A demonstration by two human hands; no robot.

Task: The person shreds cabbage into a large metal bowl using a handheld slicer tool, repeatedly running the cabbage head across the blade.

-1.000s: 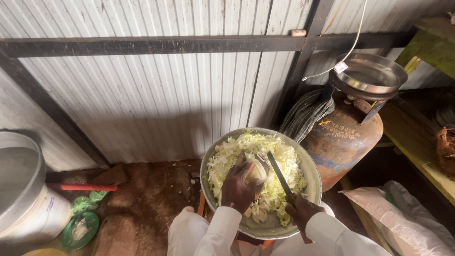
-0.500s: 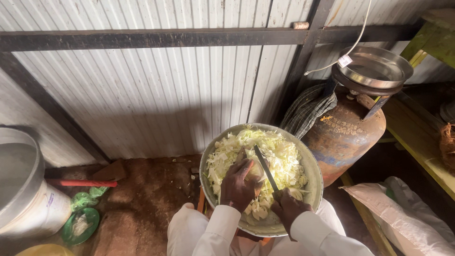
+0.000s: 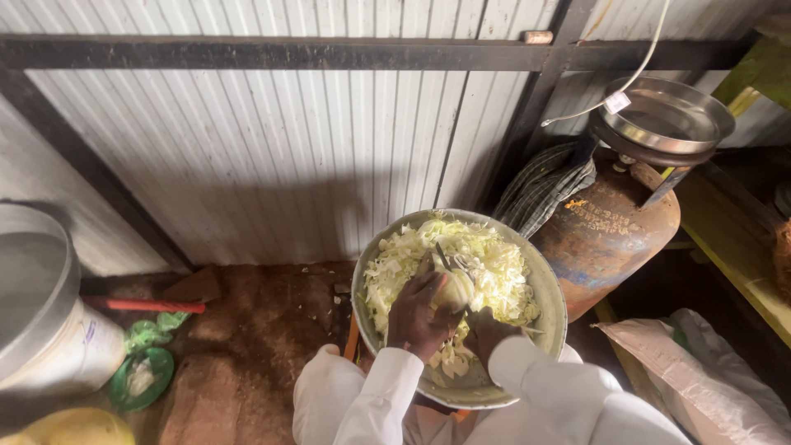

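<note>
A wide metal bowl [image 3: 548, 284] full of shredded pale green cabbage [image 3: 494, 268] rests on my lap. My left hand [image 3: 418, 317] grips a cabbage piece [image 3: 455, 290] over the middle of the bowl. My right hand [image 3: 486, 332] holds a dark-bladed knife [image 3: 445, 257], its blade pressed against the cabbage piece beside my left fingers. White sleeves cover both forearms.
A rusty gas cylinder [image 3: 606, 235] with a metal pan [image 3: 666, 119] on top stands to the right, a checked cloth [image 3: 544, 189] draped beside it. A large white bucket [image 3: 49, 317], green plastic lid [image 3: 140, 379] and red stick [image 3: 144, 306] lie left. A white sack [image 3: 700, 371] lies right. Corrugated wall behind.
My right hand has moved left and inward with the knife, bringing the blade from the bowl's right side onto the cabbage piece in my left hand. The view shifted slightly.
</note>
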